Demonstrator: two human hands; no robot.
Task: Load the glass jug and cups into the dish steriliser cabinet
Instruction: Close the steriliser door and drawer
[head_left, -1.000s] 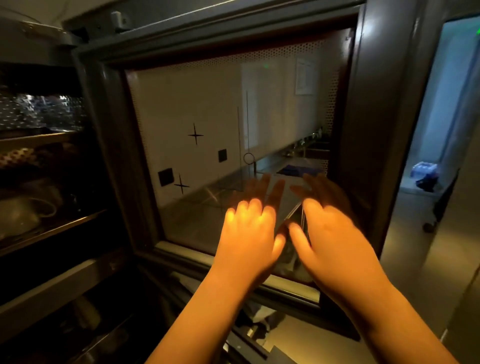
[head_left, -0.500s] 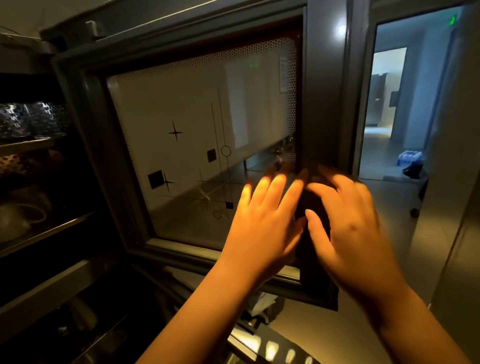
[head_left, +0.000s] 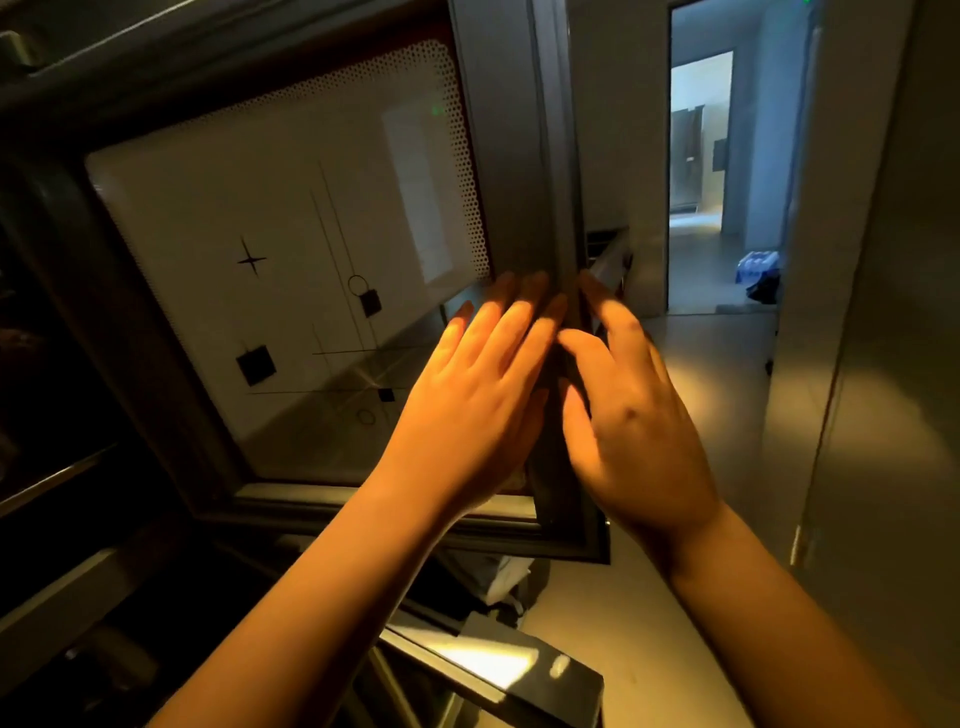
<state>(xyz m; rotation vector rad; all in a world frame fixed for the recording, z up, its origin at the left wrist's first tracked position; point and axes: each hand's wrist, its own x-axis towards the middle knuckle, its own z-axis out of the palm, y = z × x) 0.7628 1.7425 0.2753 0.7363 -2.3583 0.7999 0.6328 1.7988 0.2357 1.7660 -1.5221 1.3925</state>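
Observation:
The steriliser cabinet's glass door fills the left and middle of the head view, with star and square marks on its pane and a dark metal frame. My left hand lies flat with straight fingers on the door's lower right corner. My right hand sits beside it at the door's right edge, fingers fairly straight and touching the frame. The cabinet's dark inside shows at the far left. No jug or cup can be made out.
A lower door or drawer front juts out below my arms. A steel panel stands close on the right. Beyond it an open doorway leads to a lit room with a blue bundle on the floor.
The door has swung leftward, so more of the doorway shows. Both hands have slid along the pane to the door's right edge.

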